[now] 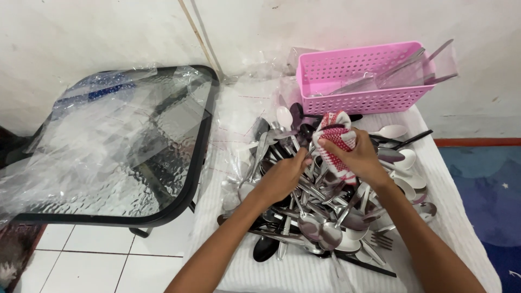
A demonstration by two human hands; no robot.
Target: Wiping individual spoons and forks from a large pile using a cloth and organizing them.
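A big heap of metal, white and black cutlery (325,217) lies on a white cloth-covered surface (287,271). My right hand (361,160) grips a red and white patterned cloth (336,138) above the heap. My left hand (282,176) reaches in from the left, its fingers closed around the handle of a utensil that runs into the cloth. Which utensil it is cannot be made out among the others. Both forearms stretch up from the bottom of the view.
A pink perforated plastic basket (353,100) with a few clear and metal utensils stands at the back against the wall. A glass-topped table (125,152) with crumpled clear plastic sits at the left. White floor tiles lie below, a blue rug (488,190) at right.
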